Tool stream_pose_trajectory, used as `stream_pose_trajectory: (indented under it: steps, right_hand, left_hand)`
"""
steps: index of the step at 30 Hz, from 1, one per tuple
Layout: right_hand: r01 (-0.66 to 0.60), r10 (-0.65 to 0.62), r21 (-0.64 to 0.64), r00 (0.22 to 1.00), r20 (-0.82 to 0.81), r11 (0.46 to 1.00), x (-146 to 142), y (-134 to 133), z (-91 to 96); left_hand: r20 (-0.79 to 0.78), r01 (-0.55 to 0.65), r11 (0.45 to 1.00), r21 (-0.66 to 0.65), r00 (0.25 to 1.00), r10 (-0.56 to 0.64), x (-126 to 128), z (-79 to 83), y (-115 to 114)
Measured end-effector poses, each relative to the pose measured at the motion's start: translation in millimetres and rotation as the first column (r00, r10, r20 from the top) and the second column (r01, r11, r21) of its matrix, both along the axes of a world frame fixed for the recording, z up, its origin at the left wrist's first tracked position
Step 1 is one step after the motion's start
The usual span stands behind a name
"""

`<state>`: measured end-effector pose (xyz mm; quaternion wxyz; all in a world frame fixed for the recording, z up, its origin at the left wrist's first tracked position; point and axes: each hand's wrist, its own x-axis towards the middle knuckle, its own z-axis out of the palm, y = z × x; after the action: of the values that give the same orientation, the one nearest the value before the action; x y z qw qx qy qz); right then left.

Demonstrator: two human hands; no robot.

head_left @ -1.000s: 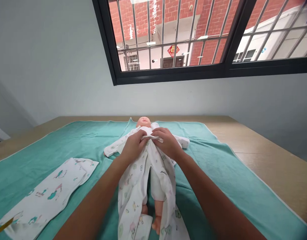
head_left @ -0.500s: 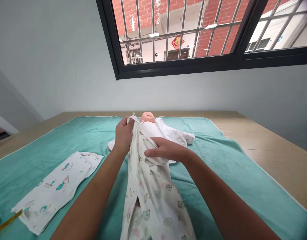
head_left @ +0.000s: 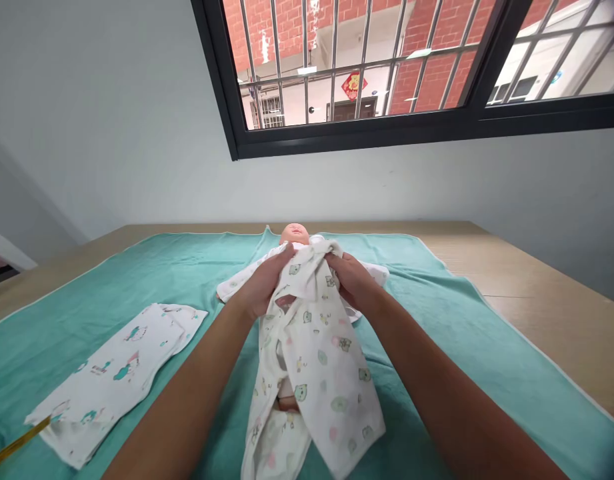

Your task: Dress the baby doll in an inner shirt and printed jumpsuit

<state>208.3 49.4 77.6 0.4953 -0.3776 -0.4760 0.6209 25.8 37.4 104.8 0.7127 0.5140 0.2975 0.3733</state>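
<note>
A baby doll (head_left: 294,233) lies on its back on the teal cloth, its head toward the wall and its arms spread in white sleeves. Over its body hangs a white baby romper (head_left: 331,373) printed with small animals. My left hand (head_left: 265,281) grips the romper's upper left edge near the doll's chest. Opposite it, my right hand (head_left: 355,280) pinches the upper right edge, the fabric bunched between the two. Through gaps in the romper's front, bits of the doll's body show. Much of the torso is hidden by cloth and hands.
A folded white printed baby garment (head_left: 121,370) lies to the left. Close by, a narrow yellowish strip (head_left: 19,445) enters from the left edge. The teal cloth (head_left: 187,267) covers most of the wooden table (head_left: 547,313). Behind are a wall and a barred window (head_left: 357,87).
My right hand has moved up and right and grips the romper's edge. My left hand has come slightly lower and toward the middle. The romper's front panel has swung open.
</note>
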Motion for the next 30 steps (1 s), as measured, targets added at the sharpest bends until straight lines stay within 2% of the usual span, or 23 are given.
stream_pose_trajectory:
  steps: [3, 5, 7, 9, 11, 12, 15, 18, 20, 22, 25, 28, 30]
  right_hand:
    - [0.092, -0.091, -0.018, 0.994, 0.063, 0.996, 2, 4, -3.0]
    - [0.097, -0.096, -0.012, 0.99, 0.105, 0.995, 3, 3, -2.1]
    - [0.071, -0.071, -0.003, 0.993, 0.098, 0.997, 2, 1, 0.5]
    - [0.015, -0.016, 0.009, 0.998, 0.057, 1.0, 0, -4, 3.5]
    - [-0.072, 0.071, 0.015, 0.997, 0.028, 0.997, -1, -8, 5.4]
    - [-0.135, 0.135, 0.008, 0.991, 0.026, 0.991, -2, -10, 5.7]
    - [-0.326, 0.328, -0.033, 0.938, 0.11, 0.945, 0, -13, 5.3]
    - [-0.462, 0.457, -0.048, 0.847, 0.274, 0.885, 4, -14, 6.5]
    - [-0.512, 0.493, -0.02, 0.815, 0.303, 0.859, 5, -14, 8.8]
    - [-0.488, 0.469, 0.056, 0.859, 0.205, 0.871, 5, -14, 10.7]
    - [-0.346, 0.351, 0.14, 0.936, -0.013, 0.928, 3, -12, 9.8]
    - [-0.268, 0.283, 0.125, 0.952, -0.121, 0.955, 0, -10, 5.2]
    - [-0.223, 0.239, 0.11, 0.956, -0.169, 0.969, -3, -10, 2.5]
  left_hand:
    - [-0.206, 0.099, 0.982, 0.161, 0.976, -0.065, 3, 0.5, -9]
    - [-0.304, 0.071, 0.973, 0.22, 0.953, -0.001, 7, 0.8, -12]
    - [-0.215, -0.066, 0.975, 0.214, 0.97, 0.113, 9, 0.4, -10]
    - [0.006, -0.202, 0.972, 0.116, 0.979, 0.203, 9, -0.9, -4]
    - [0.178, -0.247, 0.969, -0.024, 0.953, 0.247, 7, -2.5, 4]
    - [0.216, -0.236, 0.968, -0.086, 0.944, 0.25, 6, -3.1, 7]
    - [0.205, -0.181, 0.966, -0.186, 0.954, 0.219, 5, -4.1, 12]
    - [0.168, -0.164, 0.976, -0.143, 0.968, 0.187, 8, -3.2, 7]
    - [0.146, -0.16, 0.983, -0.091, 0.974, 0.172, 9, -1.4, 2]
    - [0.114, -0.126, 0.991, -0.038, 0.985, 0.129, 6, 0.9, -2]
    - [-0.011, -0.01, 0.997, 0.077, 1.0, 0.011, -3, 4.3, -6]
    - [-0.201, 0.119, 0.983, 0.142, 0.976, -0.089, -9, 6.2, -7]
    - [-0.159, 0.117, 0.983, 0.141, 0.983, -0.095, -8, 5.8, -6]
